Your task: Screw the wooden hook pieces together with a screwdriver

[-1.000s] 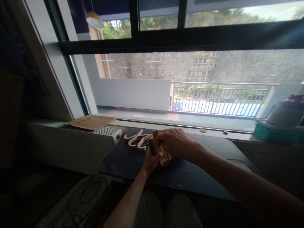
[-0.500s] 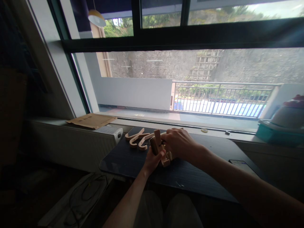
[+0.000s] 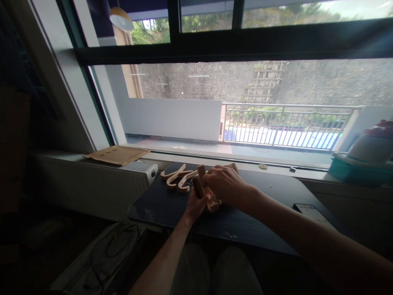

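My left hand [image 3: 195, 205] is closed around a pale wooden hook [image 3: 212, 206] and a darker brown wooden piece [image 3: 197, 185] beside it, just above the dark table. The hook stands tilted, its upper end leaning away from me. My right hand [image 3: 225, 182] is closed, with its fingertips pressed to the hook's upper middle; anything small between them is hidden. More pale wooden hooks [image 3: 173, 179] lie on the table to the left of my hands. Behind my right hand shows a ribbed, light-brown end [image 3: 232, 166], mostly covered.
The dark table [image 3: 267, 221] has a phone [image 3: 311, 214] at its right side. On the windowsill are a roll of tape [image 3: 263, 166], a small dark object [image 3: 292, 169] and a teal box [image 3: 346, 169]. A brown envelope [image 3: 116, 155] lies by the radiator [image 3: 143, 170] at left.
My right hand has turned slightly and its fingers have shifted on the hook, uncovering the ribbed end behind. My left hand keeps its hold. The whole view has shifted slightly.
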Tool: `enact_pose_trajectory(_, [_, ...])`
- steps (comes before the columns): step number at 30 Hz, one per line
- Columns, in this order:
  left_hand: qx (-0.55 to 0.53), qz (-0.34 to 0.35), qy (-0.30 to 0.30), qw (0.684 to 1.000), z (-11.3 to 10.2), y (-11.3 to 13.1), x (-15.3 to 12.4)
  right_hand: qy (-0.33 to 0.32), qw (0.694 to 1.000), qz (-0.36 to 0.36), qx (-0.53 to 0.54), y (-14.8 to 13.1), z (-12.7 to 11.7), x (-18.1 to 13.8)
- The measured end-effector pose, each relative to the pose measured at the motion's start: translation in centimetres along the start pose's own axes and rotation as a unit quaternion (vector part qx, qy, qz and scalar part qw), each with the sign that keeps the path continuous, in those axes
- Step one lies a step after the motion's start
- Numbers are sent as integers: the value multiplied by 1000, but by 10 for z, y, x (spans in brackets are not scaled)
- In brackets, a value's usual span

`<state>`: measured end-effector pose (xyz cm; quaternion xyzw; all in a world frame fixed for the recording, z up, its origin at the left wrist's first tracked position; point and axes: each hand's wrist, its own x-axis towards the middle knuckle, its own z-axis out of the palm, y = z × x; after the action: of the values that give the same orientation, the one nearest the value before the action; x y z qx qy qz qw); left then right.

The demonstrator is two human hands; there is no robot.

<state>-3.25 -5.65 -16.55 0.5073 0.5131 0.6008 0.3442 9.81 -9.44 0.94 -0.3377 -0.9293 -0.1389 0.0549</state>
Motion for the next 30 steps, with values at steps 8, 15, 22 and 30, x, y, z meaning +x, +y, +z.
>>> enact_pose_trajectory(8, [-24, -36, 8, 999, 0, 7, -2, -8, 997, 70, -14, -11, 0, 9])
enact_pose_trajectory(15, [-44, -10, -12, 999, 0, 4, -2, -36, 999, 29, -29, -8, -21, 8])
enact_pose_trajectory(22, [-20, -8, 4, 1000, 0, 1, -1, -45, 998, 22, -39, -1, -15, 7])
enact_pose_trajectory(30, [-17, 6, -12, 1000, 1, -4, 1, -36, 996, 77, -17, 4, -2, 6])
